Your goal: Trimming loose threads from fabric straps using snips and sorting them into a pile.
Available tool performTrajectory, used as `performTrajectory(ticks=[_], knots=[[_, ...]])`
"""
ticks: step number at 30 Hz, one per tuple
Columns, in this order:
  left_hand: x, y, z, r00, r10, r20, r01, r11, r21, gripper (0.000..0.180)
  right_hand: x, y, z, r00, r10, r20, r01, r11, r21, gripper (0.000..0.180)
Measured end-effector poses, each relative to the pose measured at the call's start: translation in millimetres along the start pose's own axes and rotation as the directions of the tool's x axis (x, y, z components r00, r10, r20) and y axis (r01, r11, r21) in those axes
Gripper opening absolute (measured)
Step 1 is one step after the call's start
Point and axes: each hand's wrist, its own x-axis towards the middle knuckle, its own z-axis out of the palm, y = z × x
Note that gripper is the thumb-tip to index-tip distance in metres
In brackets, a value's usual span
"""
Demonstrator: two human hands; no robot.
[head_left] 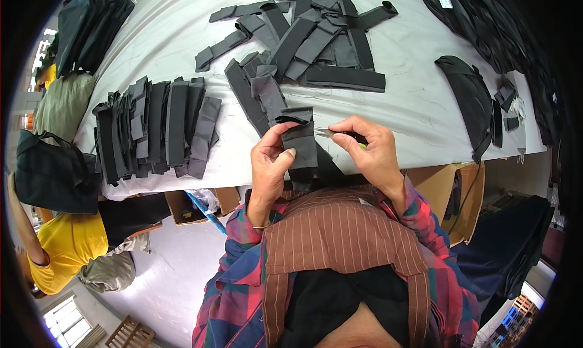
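My left hand (272,161) pinches a dark grey strip of folded cloth (302,146) between thumb and fingers, over the table's front edge. My right hand (371,154) is closed round a small pair of thread snips (348,135). The pointed metal blades of the snips reach toward the strip's right edge. Part of the strip hangs down in front of the apron. Just beyond my hands lies a loose heap of similar dark cloth strips (303,41), some folded and overlapping. To the left, more strips stand in a neat row (159,126).
White sheeting (401,123) covers the table. Curved black cloth pieces (464,99) and a dark garment pile (492,26) lie at the right. Cardboard boxes (467,202) stand under the front edge. At the left is a person in a yellow shirt (76,245), near dark cloth (54,172).
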Motion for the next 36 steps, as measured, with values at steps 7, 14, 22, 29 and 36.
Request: performTrajectory(ticks=[7,14,22,29,36], knots=[[-0.2,-0.4,0.9,1.0,-0.014,-0.001,0.014,1.0,-0.021,0.044,-1.8,-4.0,-1.2,0.994,0.074,0.078,-0.069,0.996,-0.065,0.013],[-0.5,0.9,-0.6,0.999,-0.034,-0.012,0.034,0.999,-0.015,0.045,-2.7,-1.8,0.6,0.991,0.109,0.073,-0.106,0.994,-0.04,0.013],[0.8,0.0,-0.8,0.999,-0.045,-0.002,0.044,0.997,-0.057,0.045,-2.8,2.0,4.8,0.997,0.075,0.027,-0.076,0.997,0.028,0.012],[-0.3,-4.3,-3.3,1.0,-0.013,-0.013,0.013,1.0,0.009,0.044,-0.2,-1.9,4.9,0.972,-0.235,-0.005,0.218,0.911,-0.349,0.007],[0.1,-3.3,-3.3,1.0,-0.016,-0.004,0.016,0.999,0.033,0.044,0.6,-3.5,3.6,0.972,-0.233,0.01,0.219,0.899,-0.38,0.007]])
